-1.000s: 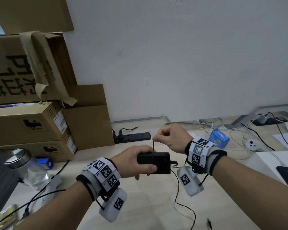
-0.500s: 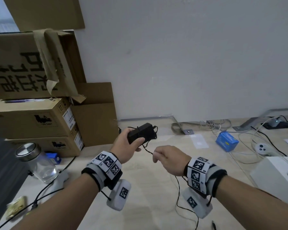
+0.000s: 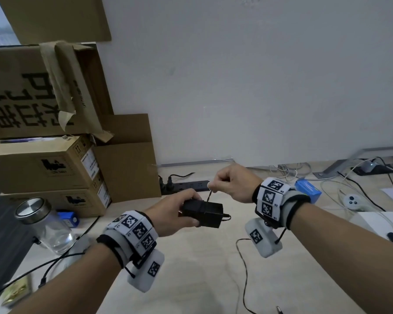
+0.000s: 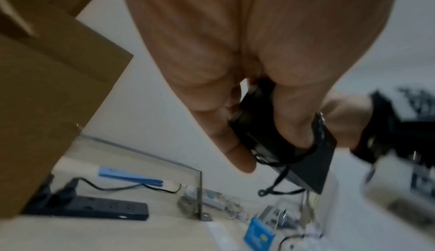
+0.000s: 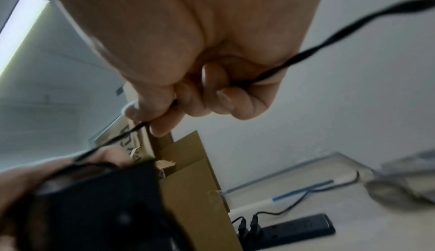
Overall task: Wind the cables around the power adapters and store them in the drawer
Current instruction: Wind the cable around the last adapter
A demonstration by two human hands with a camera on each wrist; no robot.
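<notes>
Head view shows the left hand (image 3: 170, 214) gripping a black power adapter (image 3: 203, 211) above the desk (image 3: 202, 279), fingers curled round its near end. Just above and to its right, the right hand (image 3: 232, 184) pinches the thin black cable (image 3: 208, 196) between thumb and forefinger, other fingers curled; the cable runs down onto the adapter, wrapped across it. Beyond both hands lies a black power strip (image 3: 186, 185); cardboard boxes (image 3: 43, 166) stand left of the left hand.
</notes>
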